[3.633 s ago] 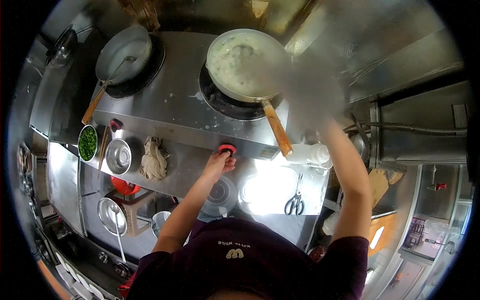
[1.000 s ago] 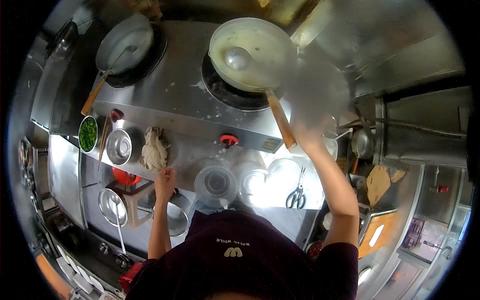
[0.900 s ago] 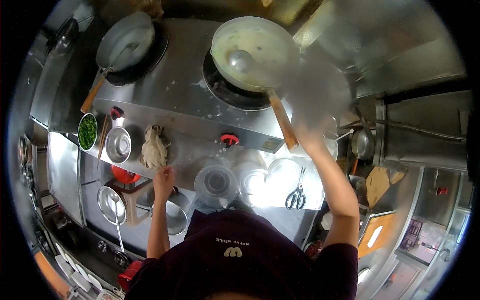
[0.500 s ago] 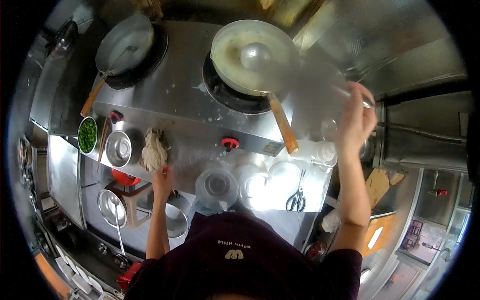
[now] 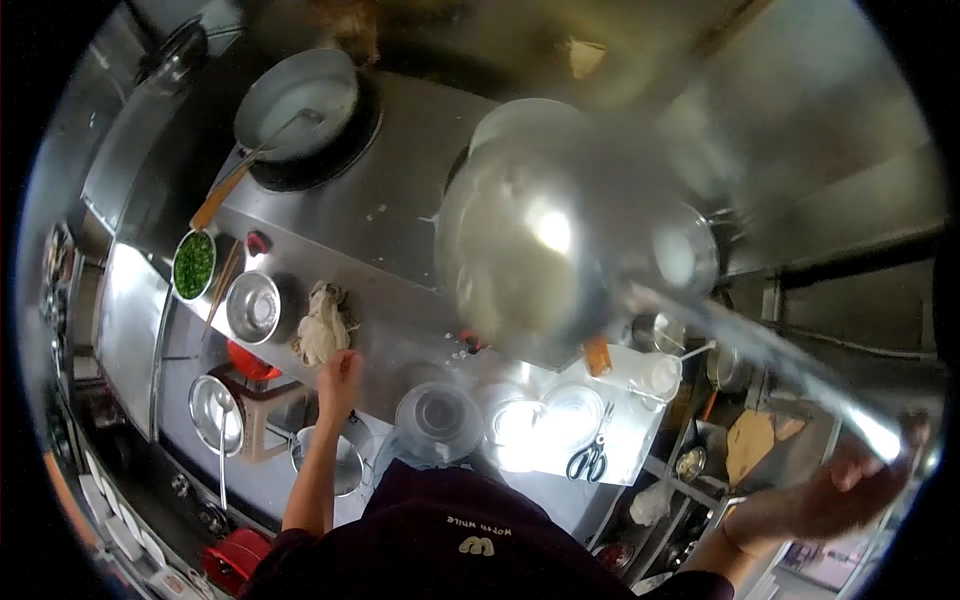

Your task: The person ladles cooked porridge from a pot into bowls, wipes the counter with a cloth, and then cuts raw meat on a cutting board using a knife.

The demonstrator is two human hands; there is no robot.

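Note:
My right hand [image 5: 850,490], at the right edge, is closed around the metal handle of a ladle [image 5: 520,240]. The ladle is lifted close to the camera; its large round bowl is blurred and looks coated or filled with something pale. Behind it, the right pan [image 5: 530,115] on the stove is mostly hidden, with only its far rim and a bit of wooden handle showing. My left hand [image 5: 340,370] is curled closed at the counter's front edge, beside a crumpled pale cloth [image 5: 325,325]. Nothing shows inside its fingers.
On the left burner stands a pan [image 5: 295,100] with a utensil in it. Chopped greens fill a bowl [image 5: 194,265] near chopsticks and a steel bowl [image 5: 253,307]. Clear plastic tubs [image 5: 438,420], scissors [image 5: 590,460] and a white bottle [image 5: 655,375] are along the front right.
My right hand has swung right and down, bringing the ladle up from over the right pan toward the camera. The view has shifted; my left hand stays by the cloth.

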